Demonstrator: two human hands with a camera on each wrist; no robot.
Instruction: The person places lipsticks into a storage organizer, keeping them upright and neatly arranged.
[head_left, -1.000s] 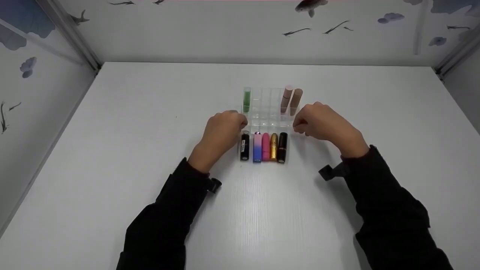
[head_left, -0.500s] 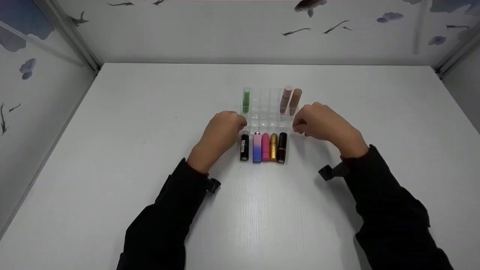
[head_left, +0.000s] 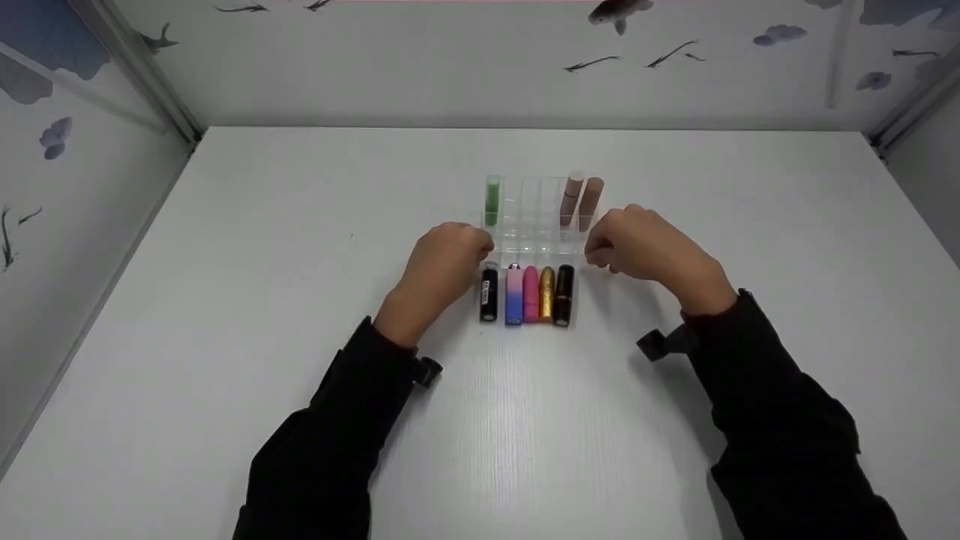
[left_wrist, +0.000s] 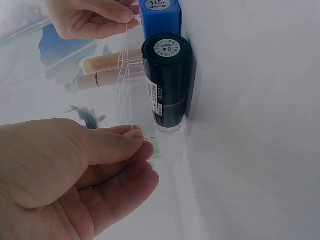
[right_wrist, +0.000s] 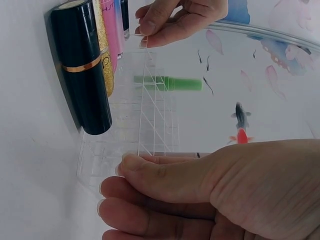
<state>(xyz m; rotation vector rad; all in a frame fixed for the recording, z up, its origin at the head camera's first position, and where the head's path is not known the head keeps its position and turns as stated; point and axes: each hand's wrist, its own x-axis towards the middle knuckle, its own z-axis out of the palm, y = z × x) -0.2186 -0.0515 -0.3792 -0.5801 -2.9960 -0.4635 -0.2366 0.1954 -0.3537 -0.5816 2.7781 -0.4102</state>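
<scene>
A clear plastic lipstick organizer stands on the table between my hands. My left hand pinches its left edge between thumb and forefinger. On the opposite side my right hand pinches the right edge the same way. The back slots hold a green tube at the left, plus a pinkish tube and a tan tube leaning at the right. Lying in front are a black tube, a pink-and-blue lipstick, a pink lipstick, a gold lipstick and a black lipstick with a gold band.
The white table extends around the organizer on all sides. White panels printed with fish and plants rise behind it and at the left. Dark sleeves with wrist cameras reach in from the front.
</scene>
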